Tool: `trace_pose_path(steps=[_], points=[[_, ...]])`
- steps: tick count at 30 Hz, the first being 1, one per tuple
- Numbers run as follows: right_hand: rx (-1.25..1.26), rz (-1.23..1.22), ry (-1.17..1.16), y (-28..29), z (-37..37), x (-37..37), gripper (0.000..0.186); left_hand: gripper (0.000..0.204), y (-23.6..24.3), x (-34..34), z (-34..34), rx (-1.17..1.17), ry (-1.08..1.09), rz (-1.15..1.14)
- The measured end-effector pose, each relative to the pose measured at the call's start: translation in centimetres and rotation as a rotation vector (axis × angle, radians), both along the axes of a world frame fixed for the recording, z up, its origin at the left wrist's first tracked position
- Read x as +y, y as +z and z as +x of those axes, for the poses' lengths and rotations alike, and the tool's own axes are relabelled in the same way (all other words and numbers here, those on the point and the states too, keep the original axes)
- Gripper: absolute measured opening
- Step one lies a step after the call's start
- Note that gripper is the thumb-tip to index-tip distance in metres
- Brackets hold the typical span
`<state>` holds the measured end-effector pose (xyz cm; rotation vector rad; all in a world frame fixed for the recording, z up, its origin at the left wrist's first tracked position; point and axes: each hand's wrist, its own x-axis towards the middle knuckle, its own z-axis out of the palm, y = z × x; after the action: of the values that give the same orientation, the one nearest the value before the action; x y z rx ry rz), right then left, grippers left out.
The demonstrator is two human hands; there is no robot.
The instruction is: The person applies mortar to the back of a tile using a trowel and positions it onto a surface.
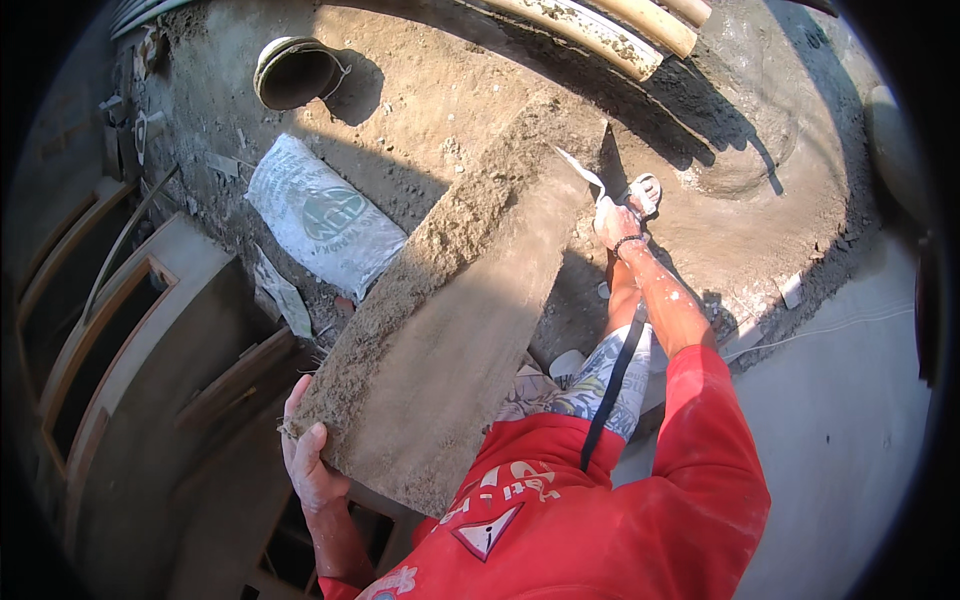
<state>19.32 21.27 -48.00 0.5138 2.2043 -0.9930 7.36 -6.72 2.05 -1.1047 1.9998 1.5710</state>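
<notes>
A long grey rectangular slab [452,345] lies in front of me, tilted from lower left to upper right. Rough, crumbly mortar [430,245] covers its left side, while its broad face is fairly smooth. My left hand [312,462] grips the slab's lower left corner, thumb on the near face and fingers around the edge. At the far right end, my right hand [612,222] is closed around a trowel [583,170], whose thin pale blade points up and left over the slab's end. White dust coats both hands.
A white printed sack [320,215] lies left of the slab. Beyond it, a bucket [296,76] rests tipped on sandy ground. Several pipes [590,35] lie at the top. Wooden frames [110,370] stand at the left. My sandalled foot [645,193] is beside the right hand.
</notes>
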Motion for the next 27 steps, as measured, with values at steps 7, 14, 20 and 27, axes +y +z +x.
trace_pose_path(steps=[7, 14, 20, 27], points=[[-0.188, 0.111, -0.080, -9.9, -2.0, 0.4, 0.024, 0.070, -1.6, -1.5, 0.1, 0.015, -0.034, -0.035], [-0.091, 0.091, -0.104, -7.1, -4.3, 4.1, 0.023, 0.069, -2.2, -1.7, 0.0, 0.042, -0.013, -0.035], [0.054, -0.170, 0.244, 0.7, 1.3, 2.2, 0.026, 0.069, -1.8, -1.9, 0.1, 0.053, -0.021, 0.021], [-0.085, 0.173, -0.016, -9.4, -5.6, 4.5, 0.031, 0.067, -2.2, -0.7, -0.2, 0.064, -0.072, 0.005]])
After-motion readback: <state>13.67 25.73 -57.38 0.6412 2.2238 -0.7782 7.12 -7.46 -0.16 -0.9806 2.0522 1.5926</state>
